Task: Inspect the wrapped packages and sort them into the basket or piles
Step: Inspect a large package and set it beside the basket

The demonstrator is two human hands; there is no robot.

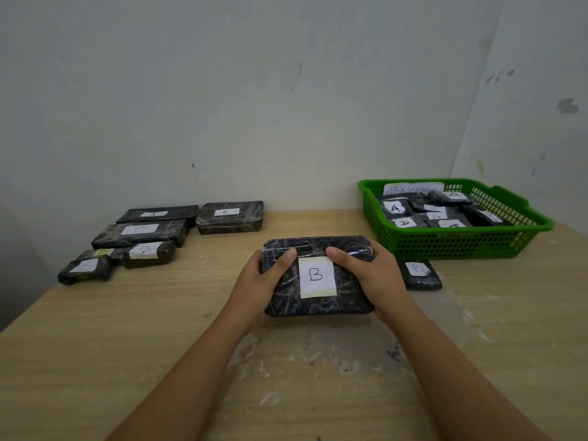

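A large black wrapped package (318, 246) with a white "B" label sits at the table's middle, held from both sides. My left hand (261, 278) grips its left edge, thumb on top. My right hand (372, 275) grips its right edge, thumb beside the label. A green basket (461, 243) at the back right holds several black packages, most labelled "A", and a paper sign. A small "B" package (420, 275) lies in front of the basket. At the back left, several labelled packages (140, 233) lie in a loose group, with another "B" package (229, 217) beside them.
The wooden table (127, 345) has white scuffs near its front middle. A pale wall runs close behind the table, with a corner behind the basket. The table's left edge slants along the lower left.
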